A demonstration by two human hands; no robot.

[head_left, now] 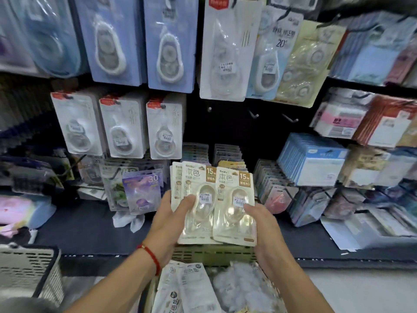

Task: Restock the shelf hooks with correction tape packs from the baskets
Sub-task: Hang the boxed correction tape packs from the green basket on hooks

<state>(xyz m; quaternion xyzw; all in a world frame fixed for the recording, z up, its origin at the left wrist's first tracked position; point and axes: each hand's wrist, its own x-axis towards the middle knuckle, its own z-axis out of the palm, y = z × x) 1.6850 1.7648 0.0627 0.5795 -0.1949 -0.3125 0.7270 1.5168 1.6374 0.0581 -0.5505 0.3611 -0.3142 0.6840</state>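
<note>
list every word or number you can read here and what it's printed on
"15M": brown corner tab of each cream correction tape pack held in both hands.
"本色": large characters on those same packs, and again on the white packs in the green plastic basket.
"30": purple pack leaning on the lower shelf.
"20": pale blue hanging pack, upper row.
Price stickers, red header tabs and all other print: too small or blurred.

**Both hands up front, gripping**

Both forearms are reaching forward and up. The left hand (171,219) is curling in with its thumb lying across the front, the right hand (262,224) is clamping likewise, thumb pointing inward.
</note>
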